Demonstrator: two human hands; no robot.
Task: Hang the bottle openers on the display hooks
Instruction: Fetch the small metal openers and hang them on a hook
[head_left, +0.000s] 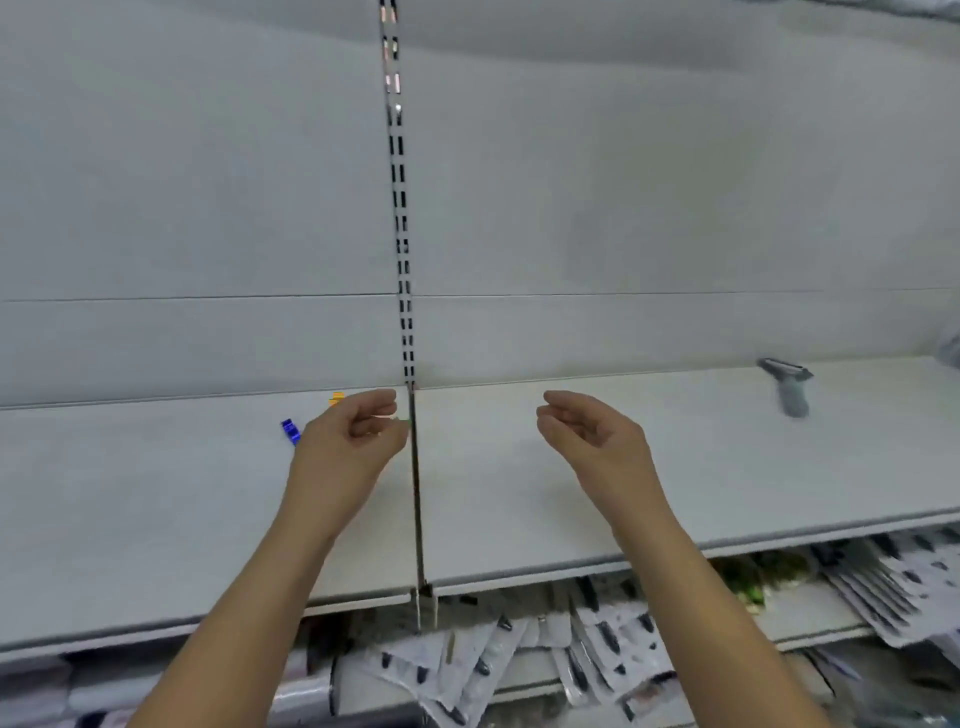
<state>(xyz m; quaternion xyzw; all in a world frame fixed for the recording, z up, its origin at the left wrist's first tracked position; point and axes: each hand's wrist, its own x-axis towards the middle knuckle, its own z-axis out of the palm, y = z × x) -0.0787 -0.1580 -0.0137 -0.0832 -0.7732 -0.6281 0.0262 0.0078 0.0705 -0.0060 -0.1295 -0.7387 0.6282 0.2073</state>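
Small coloured pieces lie on the white shelf (156, 493) near its back: a blue one (290, 431) and an orange one (336, 399), both partly hidden behind my left hand (347, 441). A green speck (407, 422) shows at that hand's fingertips; whether they touch it I cannot tell. My left hand hovers over the shelf with loosely curled fingers, and no held object is visible. My right hand (592, 441) hovers to the right, fingers relaxed and empty. I see no display hooks.
A slotted metal upright (400, 208) runs down the white back wall, and a metal divider (415, 509) splits the shelf. A grey handled tool (789, 389) lies on the shelf at far right. Packaged goods (519, 660) fill the shelf below.
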